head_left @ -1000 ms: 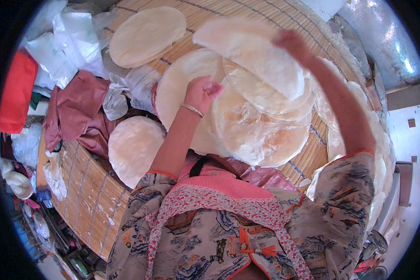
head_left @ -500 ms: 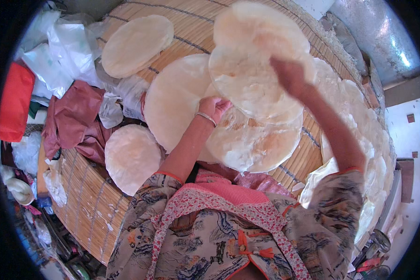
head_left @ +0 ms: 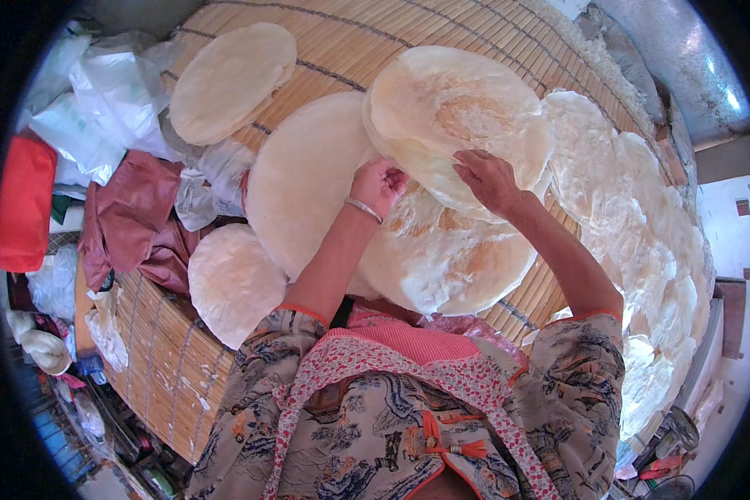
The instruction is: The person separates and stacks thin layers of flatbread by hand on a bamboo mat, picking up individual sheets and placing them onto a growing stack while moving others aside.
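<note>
Thin, round, pale sheets like flatbread or wafers lie in overlapping piles before me. My left hand [head_left: 380,185] is closed in a pinch at the near-left edge of the upper sheet [head_left: 425,87], which has a browned patch. Over that sheet's near side, my right hand [head_left: 487,179] rests with its fingers stretched out toward the left hand. Partly under it lies a lower sheet [head_left: 450,271], browned and flaky. A larger, smoother sheet [head_left: 296,183] lies to the left, beneath my left wrist. Between the fingertips and the sheets, contact is partly hidden.
A slatted bamboo mat [head_left: 342,37] covers the work surface. Smaller round sheets lie at the far left [head_left: 233,79] and near left [head_left: 235,283]. Many overlapping sheets [head_left: 633,225] spread along the right. Plastic bags [head_left: 112,100], maroon cloth [head_left: 133,208] and a red item [head_left: 25,204] crowd the left.
The upper sheet has come down nearer to me, showing its browned patch more fully. My right hand has moved left and nearer; my left hand still pinches by the edge.
</note>
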`<state>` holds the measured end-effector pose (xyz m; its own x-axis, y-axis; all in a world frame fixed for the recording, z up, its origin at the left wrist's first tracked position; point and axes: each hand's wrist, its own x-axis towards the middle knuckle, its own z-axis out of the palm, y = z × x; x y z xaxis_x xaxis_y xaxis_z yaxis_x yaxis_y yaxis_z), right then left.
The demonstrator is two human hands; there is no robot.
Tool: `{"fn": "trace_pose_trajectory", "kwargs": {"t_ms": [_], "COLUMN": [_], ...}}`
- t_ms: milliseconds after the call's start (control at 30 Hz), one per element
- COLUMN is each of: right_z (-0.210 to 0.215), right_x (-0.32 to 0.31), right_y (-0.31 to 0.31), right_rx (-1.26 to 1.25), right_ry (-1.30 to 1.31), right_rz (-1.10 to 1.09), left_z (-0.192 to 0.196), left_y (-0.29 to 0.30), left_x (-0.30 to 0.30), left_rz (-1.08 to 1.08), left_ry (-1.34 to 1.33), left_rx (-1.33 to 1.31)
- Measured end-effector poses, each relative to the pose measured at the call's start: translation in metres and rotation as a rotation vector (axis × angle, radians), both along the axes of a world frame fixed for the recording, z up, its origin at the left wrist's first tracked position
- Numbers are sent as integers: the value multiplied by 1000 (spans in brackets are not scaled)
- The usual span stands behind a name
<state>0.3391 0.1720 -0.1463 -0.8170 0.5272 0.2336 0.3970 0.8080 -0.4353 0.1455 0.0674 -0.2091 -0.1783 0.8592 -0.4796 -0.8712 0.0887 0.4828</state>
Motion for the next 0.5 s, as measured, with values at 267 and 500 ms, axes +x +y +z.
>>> {"fn": "trace_pose_trajectory", "kwargs": {"t_ms": [267,500], "right_z": [5,3], "right_x": [0,-8], "right_y": [12,3], "right_rx": [-18,43], "right_ry": [28,14], "right_rz": [5,50], "left_z": [29,12], "left_y": [5,25], "left_x": [11,22], "left_rz": [91,214], "left_ry": [-28,74], "left_rx": [135,108]}}
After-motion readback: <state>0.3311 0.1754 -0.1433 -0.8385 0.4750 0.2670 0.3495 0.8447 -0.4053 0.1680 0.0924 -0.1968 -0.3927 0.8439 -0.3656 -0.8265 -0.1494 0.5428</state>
